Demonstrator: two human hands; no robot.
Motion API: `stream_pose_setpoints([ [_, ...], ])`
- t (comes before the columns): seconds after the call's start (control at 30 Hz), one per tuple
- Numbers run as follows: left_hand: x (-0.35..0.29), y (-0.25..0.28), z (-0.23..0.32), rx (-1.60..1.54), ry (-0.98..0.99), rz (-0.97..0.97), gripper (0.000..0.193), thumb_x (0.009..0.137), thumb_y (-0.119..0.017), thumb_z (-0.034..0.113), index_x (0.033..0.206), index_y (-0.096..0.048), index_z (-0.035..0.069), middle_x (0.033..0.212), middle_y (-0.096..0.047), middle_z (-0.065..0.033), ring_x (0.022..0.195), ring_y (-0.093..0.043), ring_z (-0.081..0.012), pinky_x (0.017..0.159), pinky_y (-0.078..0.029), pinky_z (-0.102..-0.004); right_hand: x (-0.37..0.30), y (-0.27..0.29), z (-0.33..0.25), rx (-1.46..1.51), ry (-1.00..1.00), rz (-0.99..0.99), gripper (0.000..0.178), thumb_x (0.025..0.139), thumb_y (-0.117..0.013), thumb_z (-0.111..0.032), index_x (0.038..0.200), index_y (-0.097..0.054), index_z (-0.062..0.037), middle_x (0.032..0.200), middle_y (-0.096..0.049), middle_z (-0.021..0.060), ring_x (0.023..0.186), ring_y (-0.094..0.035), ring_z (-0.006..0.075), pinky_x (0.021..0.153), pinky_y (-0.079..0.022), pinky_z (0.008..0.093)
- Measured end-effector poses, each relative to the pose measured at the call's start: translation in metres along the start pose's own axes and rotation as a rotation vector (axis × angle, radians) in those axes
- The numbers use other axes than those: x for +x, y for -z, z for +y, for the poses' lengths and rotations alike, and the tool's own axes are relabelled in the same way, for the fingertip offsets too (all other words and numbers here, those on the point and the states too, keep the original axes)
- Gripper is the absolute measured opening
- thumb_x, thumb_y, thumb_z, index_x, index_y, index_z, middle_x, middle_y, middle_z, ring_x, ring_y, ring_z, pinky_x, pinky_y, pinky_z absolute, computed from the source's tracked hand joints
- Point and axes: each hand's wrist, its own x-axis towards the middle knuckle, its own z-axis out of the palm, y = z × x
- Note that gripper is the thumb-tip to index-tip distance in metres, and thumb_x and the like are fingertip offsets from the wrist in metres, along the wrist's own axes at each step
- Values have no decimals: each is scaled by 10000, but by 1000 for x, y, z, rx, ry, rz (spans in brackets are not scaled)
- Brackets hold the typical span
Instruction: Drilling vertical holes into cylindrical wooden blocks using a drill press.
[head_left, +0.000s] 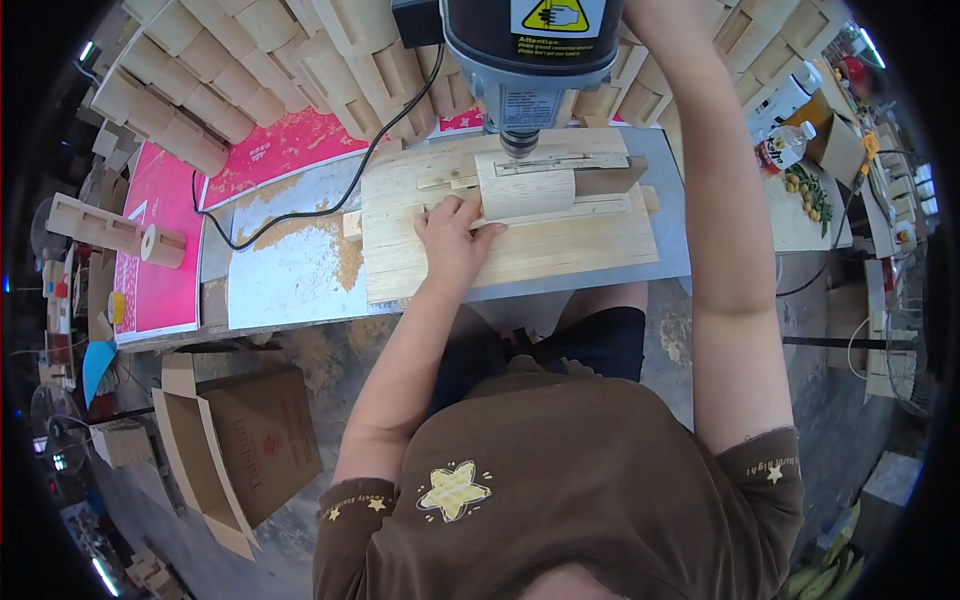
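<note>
A pale wooden cylinder (528, 192) lies on its side in a wooden jig on a flat board (420, 270). My left hand (455, 240) grips its left end, with the thumb along the lower edge and bent fingers against the end and the jig. Just above the cylinder hangs the chuck (518, 143) of a dark drill press (530, 70); the bit's tip cannot be made out. My right arm reaches up along the machine's right side. Only part of my right hand (660, 14) shows at the top edge, its fingers hidden.
Stacked wooden pieces (200, 80) with cut slots line the bench's back. A black cable (370, 165) crosses the sawdust-covered bench. At left stand more wooden pieces (160, 245); an open cardboard box (250, 440) sits below. A bottle (785, 148) and small fruit (808, 195) lie at right.
</note>
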Motion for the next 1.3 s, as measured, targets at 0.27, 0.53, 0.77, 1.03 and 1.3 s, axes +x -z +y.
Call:
stream_pose_setpoints([
  [0.27, -6, 3, -16, 35, -10, -1, 504, 644, -773, 283, 1107, -627, 146, 750, -508, -12, 790, -503, -207, 781, -272, -393, -48, 43, -35, 211, 20, -94, 353, 892, -452, -252, 733, -552, 47, 666, -533, 244, 651, -560, 370, 619, -425, 420],
  [0.53, -4, 4, -10, 36, -16, -19, 471, 653, -767, 281, 1078, -630, 132, 753, -519, -9, 777, -502, -206, 773, -269, -388, -165, 25, -10, 380, 35, -31, 51, 820, -586, -60, 814, -624, -27, 596, -523, 93, 526, -507, 234, 526, -389, 326],
  [0.77, -4, 1, -12, 42, -25, 4, 464, 649, -766, 289, 1068, -630, 146, 745, -525, 1, 775, -507, -203, 772, -272, -388, -196, -20, 16, 419, 132, 62, 97, 801, -607, -59, 892, -620, -28, 712, -561, 62, 660, -522, 238, 627, -381, 337],
  [1.03, -5, 5, -14, 9, 10, -16, 473, 650, -771, 281, 1085, -633, 158, 758, -534, 2, 775, -514, -200, 818, -273, -411, -97, 48, -24, 364, -109, -160, 187, 837, -616, -175, 931, -611, -13, 758, -588, 104, 736, -577, 252, 656, -440, 345],
  [1.3, 1, 6, -2, -187, 140, -77, 467, 631, -794, 258, 1056, -651, 124, 891, -563, -6, 843, -542, -162, 908, -244, -421, -1, -16, 14, 342, -16, -153, 290, 908, -481, -212, 810, -567, 46, 670, -535, 205, 659, -555, 216, 625, -427, 338],
])
